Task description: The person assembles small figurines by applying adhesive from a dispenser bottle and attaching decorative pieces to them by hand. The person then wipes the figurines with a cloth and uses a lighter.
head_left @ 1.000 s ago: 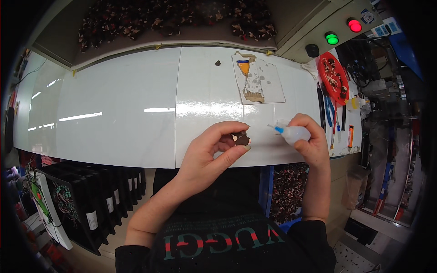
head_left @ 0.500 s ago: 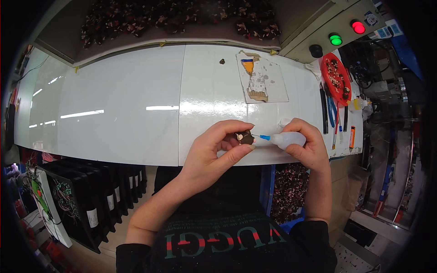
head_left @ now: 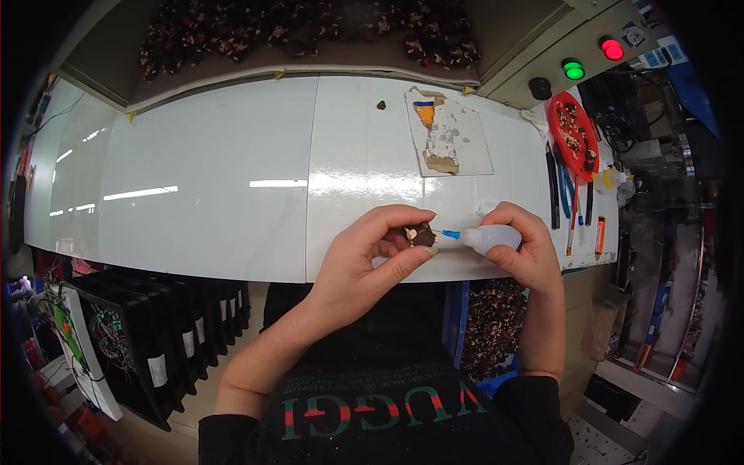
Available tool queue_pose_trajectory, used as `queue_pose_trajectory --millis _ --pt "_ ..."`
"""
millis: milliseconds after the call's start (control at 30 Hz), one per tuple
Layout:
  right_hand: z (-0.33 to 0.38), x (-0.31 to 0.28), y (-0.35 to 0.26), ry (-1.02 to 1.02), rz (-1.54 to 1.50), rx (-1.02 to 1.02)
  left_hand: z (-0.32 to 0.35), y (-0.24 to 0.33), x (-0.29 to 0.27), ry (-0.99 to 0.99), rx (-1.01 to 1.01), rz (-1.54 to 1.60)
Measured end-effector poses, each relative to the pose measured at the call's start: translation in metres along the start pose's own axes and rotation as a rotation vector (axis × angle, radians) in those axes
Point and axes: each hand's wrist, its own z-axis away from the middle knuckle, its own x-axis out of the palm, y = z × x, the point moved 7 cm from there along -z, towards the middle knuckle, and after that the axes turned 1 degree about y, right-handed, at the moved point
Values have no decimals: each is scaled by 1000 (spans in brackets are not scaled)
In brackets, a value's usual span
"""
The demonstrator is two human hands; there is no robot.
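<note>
Two bare hands show in the head view: the left hand [head_left: 364, 252] pinches a small brown piece [head_left: 422, 238] between thumb and fingertips; the right hand [head_left: 518, 244] grips a white squeeze bottle [head_left: 492, 239] — its blue-based needle [head_left: 451, 234] just beside the left fingertips, contact unclear. Too hard a squeeze could wet those fingers; a loose pinch could let the needle skid thumbward.

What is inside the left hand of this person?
The left hand pinches a small dark brown piece with pale pink parts. The squeeze bottle's needle points toward it. The piece's side facing the palm is covered and cannot be seen.
</note>
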Motion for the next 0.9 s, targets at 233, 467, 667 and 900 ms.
queue_pose_trajectory --millis 233,467,667,900 --pt "1 2 0 -7 -25 13 3 2 0 -58 -83 -25" --pt "-6 -28 -6 227 -155 -59 4 10 8 -65 -84 -38" --pt "-41 -55 -10 263 331 -12 7 23 20 -1 -16 27" --pt "-12 -59 -25 455 573 0 6 15 16 25 -23 46"
